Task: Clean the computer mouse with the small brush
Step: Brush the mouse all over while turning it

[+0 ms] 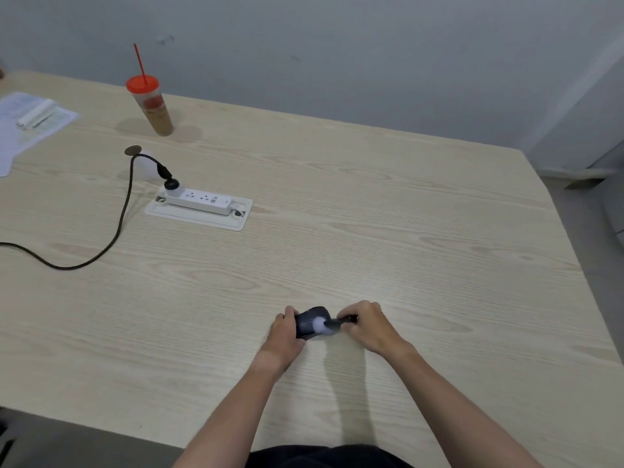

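Note:
A dark computer mouse [309, 319] lies on the light wooden table [388, 231], near the front edge. My left hand [283, 336] grips its left side and holds it steady. My right hand [366, 325] is closed on the black handle of a small brush [332, 324]. The brush points left, and its white bristle tuft rests on the mouse's right side. Part of the handle is hidden inside my right fist.
A white power strip [202, 201] sits in a recessed tray at centre left, with a black cable [114, 238] running off to the left. A drink cup with a red lid and straw [150, 103] stands at the back left. Papers [30, 119] lie at the far left.

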Demonstrator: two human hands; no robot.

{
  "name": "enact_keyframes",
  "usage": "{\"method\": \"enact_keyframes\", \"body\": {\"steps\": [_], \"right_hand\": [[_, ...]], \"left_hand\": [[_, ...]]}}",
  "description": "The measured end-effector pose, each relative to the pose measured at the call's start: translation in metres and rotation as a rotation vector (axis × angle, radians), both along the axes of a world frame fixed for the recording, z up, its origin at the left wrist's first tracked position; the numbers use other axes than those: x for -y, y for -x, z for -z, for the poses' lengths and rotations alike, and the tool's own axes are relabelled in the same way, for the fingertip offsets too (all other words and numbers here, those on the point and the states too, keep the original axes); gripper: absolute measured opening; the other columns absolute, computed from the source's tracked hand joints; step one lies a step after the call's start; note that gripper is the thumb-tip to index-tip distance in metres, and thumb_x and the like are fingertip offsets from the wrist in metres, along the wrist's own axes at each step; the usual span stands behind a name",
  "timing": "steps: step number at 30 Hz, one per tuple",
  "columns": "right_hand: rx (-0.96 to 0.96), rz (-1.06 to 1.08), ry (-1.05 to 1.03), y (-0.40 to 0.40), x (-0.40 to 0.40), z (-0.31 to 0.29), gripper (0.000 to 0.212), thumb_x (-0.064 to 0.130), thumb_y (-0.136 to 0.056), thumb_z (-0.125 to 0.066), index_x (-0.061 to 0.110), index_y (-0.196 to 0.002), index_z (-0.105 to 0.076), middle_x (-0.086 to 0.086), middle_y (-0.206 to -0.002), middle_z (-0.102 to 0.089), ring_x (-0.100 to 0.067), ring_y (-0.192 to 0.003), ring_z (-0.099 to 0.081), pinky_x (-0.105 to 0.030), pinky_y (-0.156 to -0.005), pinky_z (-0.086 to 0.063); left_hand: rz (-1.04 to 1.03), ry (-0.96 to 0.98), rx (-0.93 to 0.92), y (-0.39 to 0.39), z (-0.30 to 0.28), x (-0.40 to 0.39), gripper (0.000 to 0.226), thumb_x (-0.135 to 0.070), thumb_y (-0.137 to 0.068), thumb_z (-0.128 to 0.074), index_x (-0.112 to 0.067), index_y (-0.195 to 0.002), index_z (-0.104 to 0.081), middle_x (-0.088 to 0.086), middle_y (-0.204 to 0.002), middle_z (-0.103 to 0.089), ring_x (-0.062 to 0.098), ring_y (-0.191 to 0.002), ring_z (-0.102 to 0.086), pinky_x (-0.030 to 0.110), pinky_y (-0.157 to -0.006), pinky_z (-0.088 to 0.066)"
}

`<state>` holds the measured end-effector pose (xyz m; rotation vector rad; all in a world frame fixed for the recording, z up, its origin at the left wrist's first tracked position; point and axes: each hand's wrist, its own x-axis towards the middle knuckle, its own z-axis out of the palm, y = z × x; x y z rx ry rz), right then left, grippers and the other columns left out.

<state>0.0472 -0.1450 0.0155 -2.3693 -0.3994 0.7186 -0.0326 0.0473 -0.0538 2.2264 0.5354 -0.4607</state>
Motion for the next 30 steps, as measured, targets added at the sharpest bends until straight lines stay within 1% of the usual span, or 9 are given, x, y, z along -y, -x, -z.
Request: {"method": "enact_keyframes", "body": {"steps": [2, 6, 8, 12, 15, 18, 20, 25, 30], "right_hand": [[-0.082, -0.034, 0.008, 0.000, -0.002, -0.002, 0.022, 0.006, -0.082, -0.067, 0.014, -0.096, -0.082, 0.000, -0.087, -0.076, -0.018, -0.084, -0.069, -0.031, -0.076, -0.056], [0.051, 0.136, -0.056, -0.001, -0.003, 0.002, 0.019, 0.008, -0.086, -0.067, 0.015, -0.098, -0.080, 0.005, -0.085, -0.074, -0.013, -0.080, -0.066, -0.018, -0.069, -0.047], [0.010, 0.078, -0.017, 0.000, -0.005, 0.003, 0.019, 0.009, -0.085, -0.067, 0.014, -0.099, -0.080, 0.003, -0.087, -0.073, -0.010, -0.077, -0.063, -0.014, -0.065, -0.042], [-0.099, 0.081, -0.094, -0.003, -0.011, -0.007, 0.016, 0.006, -0.081, -0.072, 0.011, -0.093, -0.081, 0.008, -0.068, -0.066, -0.001, -0.056, -0.057, -0.012, -0.055, -0.044], [-0.129, 0.185, -0.116, -0.004, -0.016, -0.006, 0.011, 0.008, -0.084, -0.072, 0.010, -0.091, -0.080, 0.002, -0.071, -0.068, -0.008, -0.058, -0.061, -0.018, -0.057, -0.049], [0.112, 0.251, 0.143, -0.001, -0.013, 0.008, 0.017, 0.015, -0.090, -0.064, 0.005, -0.080, -0.073, 0.000, -0.069, -0.067, -0.017, -0.062, -0.061, -0.031, -0.055, -0.045], [0.168, 0.320, 0.111, 0.001, -0.014, 0.009, 0.023, 0.016, -0.090, -0.061, 0.002, -0.073, -0.067, -0.001, -0.062, -0.061, -0.019, -0.056, -0.054, -0.034, -0.052, -0.041], [-0.040, 0.121, -0.087, 0.014, -0.030, 0.002, 0.011, 0.017, -0.084, -0.071, 0.015, -0.090, -0.080, 0.001, -0.081, -0.075, -0.012, -0.073, -0.066, -0.017, -0.060, -0.047], [0.238, 0.178, 0.108, 0.015, -0.021, 0.011, 0.014, 0.016, -0.088, -0.060, 0.012, -0.079, -0.069, 0.000, -0.073, -0.067, -0.021, -0.071, -0.063, -0.038, -0.062, -0.052]], "left_hand": [[-0.021, 0.018, 0.001, -0.001, 0.000, 0.000, 0.048, -0.004, -0.080, -0.070, -0.015, -0.119, -0.045, 0.007, -0.116, -0.051, 0.025, -0.105, -0.053, 0.037, -0.093, -0.050], [-0.039, 0.022, 0.002, -0.002, 0.000, 0.000, 0.047, -0.010, -0.081, -0.072, -0.014, -0.119, -0.045, 0.007, -0.116, -0.051, 0.025, -0.106, -0.054, 0.037, -0.093, -0.051], [-0.042, 0.024, 0.001, -0.002, 0.000, 0.000, 0.047, -0.010, -0.081, -0.073, -0.013, -0.119, -0.045, 0.007, -0.116, -0.051, 0.026, -0.106, -0.055, 0.039, -0.093, -0.051], [-0.083, 0.037, 0.009, -0.003, 0.001, 0.002, 0.049, -0.012, -0.078, -0.079, -0.011, -0.113, -0.045, 0.007, -0.113, -0.052, 0.026, -0.105, -0.055, 0.036, -0.088, -0.051], [-0.090, 0.029, 0.013, -0.003, 0.001, 0.002, 0.048, -0.015, -0.078, -0.079, -0.013, -0.110, -0.044, 0.006, -0.110, -0.051, 0.024, -0.102, -0.054, 0.032, -0.083, -0.049], [-0.104, 0.036, 0.009, -0.003, 0.000, 0.002, 0.047, -0.016, -0.075, -0.079, -0.016, -0.106, -0.044, 0.005, -0.107, -0.052, 0.023, -0.098, -0.056, 0.033, -0.083, -0.051], [-0.114, 0.045, 0.010, -0.003, 0.001, 0.003, 0.048, -0.018, -0.073, -0.081, -0.016, -0.104, -0.045, 0.004, -0.107, -0.053, 0.022, -0.097, -0.056, 0.030, -0.080, -0.050], [-0.144, 0.085, 0.032, -0.004, 0.004, 0.001, 0.053, -0.023, -0.065, -0.087, -0.016, -0.099, -0.046, 0.007, -0.105, -0.059, 0.021, -0.093, -0.059, 0.020, -0.063, -0.042], [-0.140, 0.048, 0.043, -0.002, 0.004, 0.003, 0.050, -0.026, -0.070, -0.084, -0.017, -0.099, -0.045, 0.004, -0.103, -0.057, 0.022, -0.096, -0.057, 0.025, -0.072, -0.043]]}}
